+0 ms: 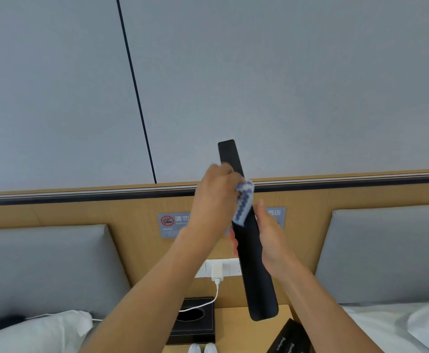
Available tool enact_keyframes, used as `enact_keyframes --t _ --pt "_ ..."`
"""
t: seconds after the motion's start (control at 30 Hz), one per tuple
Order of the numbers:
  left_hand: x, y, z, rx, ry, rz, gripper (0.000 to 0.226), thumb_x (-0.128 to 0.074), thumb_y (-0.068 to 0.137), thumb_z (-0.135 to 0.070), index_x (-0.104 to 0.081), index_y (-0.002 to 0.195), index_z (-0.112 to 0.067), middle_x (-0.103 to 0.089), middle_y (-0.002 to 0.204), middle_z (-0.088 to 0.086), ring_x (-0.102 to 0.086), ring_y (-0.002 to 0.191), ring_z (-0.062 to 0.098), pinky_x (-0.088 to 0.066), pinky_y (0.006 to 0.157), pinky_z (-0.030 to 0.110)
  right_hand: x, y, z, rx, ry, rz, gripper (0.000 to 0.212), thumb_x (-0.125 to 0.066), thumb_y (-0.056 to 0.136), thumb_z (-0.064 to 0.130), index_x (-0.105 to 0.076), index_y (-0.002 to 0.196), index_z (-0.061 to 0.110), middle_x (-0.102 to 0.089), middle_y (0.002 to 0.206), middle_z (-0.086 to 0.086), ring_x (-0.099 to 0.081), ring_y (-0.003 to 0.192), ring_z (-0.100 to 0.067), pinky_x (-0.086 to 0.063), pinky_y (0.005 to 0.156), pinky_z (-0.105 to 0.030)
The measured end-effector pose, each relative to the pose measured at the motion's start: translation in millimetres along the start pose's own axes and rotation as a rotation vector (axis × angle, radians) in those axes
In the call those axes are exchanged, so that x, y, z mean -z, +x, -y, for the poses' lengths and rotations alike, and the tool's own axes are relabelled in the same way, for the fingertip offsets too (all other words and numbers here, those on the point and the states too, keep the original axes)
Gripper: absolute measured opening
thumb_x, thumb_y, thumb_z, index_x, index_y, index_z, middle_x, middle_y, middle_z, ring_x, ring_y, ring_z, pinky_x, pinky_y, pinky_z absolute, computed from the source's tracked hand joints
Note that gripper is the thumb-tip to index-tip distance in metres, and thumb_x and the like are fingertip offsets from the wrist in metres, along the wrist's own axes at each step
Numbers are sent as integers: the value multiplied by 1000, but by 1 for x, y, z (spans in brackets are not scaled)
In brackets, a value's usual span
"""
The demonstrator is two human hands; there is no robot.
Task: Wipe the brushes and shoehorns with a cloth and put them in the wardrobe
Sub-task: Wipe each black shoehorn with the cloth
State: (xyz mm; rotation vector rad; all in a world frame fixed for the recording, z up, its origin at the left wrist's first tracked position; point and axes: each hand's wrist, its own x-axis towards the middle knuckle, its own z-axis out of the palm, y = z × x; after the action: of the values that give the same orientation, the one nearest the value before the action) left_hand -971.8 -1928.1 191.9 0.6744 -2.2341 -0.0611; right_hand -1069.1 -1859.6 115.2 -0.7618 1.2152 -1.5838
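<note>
Head view puts both my hands at the centre of the frame, raised in front of the wall: my right hand (268,238) is wrapped around the middle of a long black shoehorn (250,240), thumb up along its right edge and fingertips showing past its left edge, so it holds the thing tilted, narrow end up toward the grey wall panel (284,85) and broad end down toward the lower centre. Just above it, my left hand (214,197) is curled around a blue-and-white patterned cloth (244,202) and presses it against the upper part of the shoehorn; the two hands are close together, nearly touching. Behind them runs a wooden headboard panel (132,225) with a no-smoking sign (174,221), partly hidden by my left wrist. Below that, a white charger (217,270) is plugged into a wall socket (203,268), its cable trailing down to the left. At the bottom centre a black tissue box (195,324) sits on the bedside table (233,324), beside a black box (289,338) with printed lettering at its right. Grey padded headboards (42,266) flank the table at the left and right of the frame, with a white pillow (37,332) at the lower left and white bedding (399,327) at the lower right
</note>
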Motion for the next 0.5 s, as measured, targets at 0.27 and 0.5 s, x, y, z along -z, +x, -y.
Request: enact_keyframes --t 0.27,0.5 --pt "0 -26 9 154 -262 101 17 -72 81 -11 -78 94 -22 -73 93 -7 -63 83 5 -37 73 2 15 -10 4 -38 147 114 52 -51 94 52 -68 126 15 -71 122 -11 -70 108 -22 -59 80 -32" --pt "9 -34 26 300 -389 3 18 -76 81 -17 -75 96 -27 -67 88 -23 -57 88 -14 -40 71 -1 19 -15 -3 39 0 157 35 -69 86 24 -66 120 21 -72 115 -6 -70 106 -22 -59 80 -35"
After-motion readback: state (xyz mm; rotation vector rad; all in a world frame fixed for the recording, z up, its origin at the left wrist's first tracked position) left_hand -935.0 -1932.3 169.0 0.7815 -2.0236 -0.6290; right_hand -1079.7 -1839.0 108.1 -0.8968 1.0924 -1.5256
